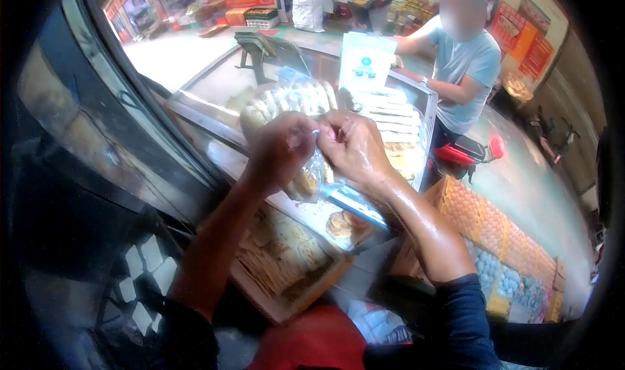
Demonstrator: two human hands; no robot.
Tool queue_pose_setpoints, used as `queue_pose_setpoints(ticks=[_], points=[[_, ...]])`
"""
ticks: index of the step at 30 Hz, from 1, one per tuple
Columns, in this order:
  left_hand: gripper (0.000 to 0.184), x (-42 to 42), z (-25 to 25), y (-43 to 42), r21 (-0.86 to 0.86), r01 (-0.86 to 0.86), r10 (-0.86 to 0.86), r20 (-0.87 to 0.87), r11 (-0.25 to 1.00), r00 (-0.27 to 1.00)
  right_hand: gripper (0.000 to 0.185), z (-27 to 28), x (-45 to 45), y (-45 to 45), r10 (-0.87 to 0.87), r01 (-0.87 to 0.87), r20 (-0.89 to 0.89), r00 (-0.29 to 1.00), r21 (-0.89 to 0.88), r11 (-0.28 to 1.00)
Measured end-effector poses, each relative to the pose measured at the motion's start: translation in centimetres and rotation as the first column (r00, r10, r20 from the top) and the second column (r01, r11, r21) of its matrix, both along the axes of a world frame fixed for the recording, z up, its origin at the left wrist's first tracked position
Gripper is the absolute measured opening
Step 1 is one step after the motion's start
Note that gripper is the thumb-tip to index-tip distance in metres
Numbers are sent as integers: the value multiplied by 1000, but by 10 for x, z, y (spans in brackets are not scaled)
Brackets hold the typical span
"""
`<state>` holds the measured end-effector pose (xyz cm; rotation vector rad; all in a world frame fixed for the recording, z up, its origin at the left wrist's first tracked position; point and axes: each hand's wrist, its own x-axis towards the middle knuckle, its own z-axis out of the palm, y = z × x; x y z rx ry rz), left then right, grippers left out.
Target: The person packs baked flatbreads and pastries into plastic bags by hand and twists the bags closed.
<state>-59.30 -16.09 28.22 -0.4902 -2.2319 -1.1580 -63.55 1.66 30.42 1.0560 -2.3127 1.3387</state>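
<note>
My left hand (278, 150) and my right hand (355, 143) meet at the centre of the view, both with fingers closed in a pinch. Between them they grip the gathered top of a clear plastic bag (317, 168). The bag hangs below my fingers with a browned piece of bread (303, 185) inside. Behind my hands, pale rolls in clear wrapping (286, 100) sit on the counter. Long pale bread sticks (394, 117) lie in a row to their right. My fingertips hide part of the bag's neck.
A wooden box of flat breads (286, 259) stands below my arms, beside a tray with browned pieces (345, 225). A white sign (366, 61) stands on the glass counter (211, 87). Stacked eggs (495, 220) are at right. A person (465, 77) stands across the counter.
</note>
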Motion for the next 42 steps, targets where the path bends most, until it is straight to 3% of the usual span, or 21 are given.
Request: queue_pose_setpoints(ticks=[2,6,7,9,10,15,18,20,21,24,25,27,29,30,32,34,35,37,39,42], points=[[13,0,2,-2,-30,52,-53,-27,998,998,16,0,2,-1,1,-1,13,1000,-9,1000],[13,2,5,3,25,40,-40,-15,999,999,12,-4,2,2,30,-30,18,999,-23,999],[15,1,3,4,-31,-12,9,-67,999,998,12,-5,2,3,34,-33,17,999,-22,999],[18,-3,-1,6,-86,-66,56,-121,994,991,11,-7,3,8,150,-117,217,965,-156,981],[14,-5,-4,8,-75,-98,84,-174,992,981,15,-10,-1,10,132,-99,211,968,-163,982],[11,-5,0,13,-65,-127,109,-225,990,968,17,1,-9,14,201,-182,242,949,-100,978],[10,-5,0,12,-12,-122,118,-184,992,976,16,4,-10,12,139,-140,175,975,-4,990],[7,-5,-2,13,-11,-133,130,-142,991,981,14,2,-11,12,68,-68,-150,986,1,998],[7,-5,-1,12,-12,-152,148,-142,988,979,11,6,-12,11,-6,10,-183,983,20,1000],[4,-12,4,5,-104,-176,130,-349,979,928,14,7,-37,13,-137,166,-309,941,71,983],[3,-15,-1,3,-172,-243,172,-347,955,922,13,12,-43,13,-170,195,-237,956,84,977],[14,-26,-19,-2,-63,-155,122,-363,986,924,12,12,-50,13,-190,220,-303,934,68,973],[21,-21,-22,-3,-243,-222,77,-492,944,867,11,4,-46,15,-232,269,-330,915,70,961],[27,-10,-29,-1,-274,-275,109,-498,921,860,10,1,-42,21,-187,213,-365,912,32,977],[37,7,-38,-8,-391,-454,213,-522,801,826,17,-6,-28,34,-173,202,-371,912,41,978],[41,33,-71,-6,-427,-461,294,-401,778,867,45,-19,-17,59,-173,236,-299,938,188,953],[43,40,-82,-6,-431,-460,327,-349,776,878,74,-26,-16,71,-145,213,-271,951,240,947],[47,36,-88,-8,-406,-457,352,-307,792,884,98,-38,-10,85,-210,284,-259,943,295,912],[51,27,-89,-8,-373,-457,361,-301,807,883,111,-48,-11,90,-247,344,-305,920,319,883],[57,15,-90,-3,-328,-448,359,-297,832,885,102,-50,-6,85,-315,423,-315,895,380,823]])
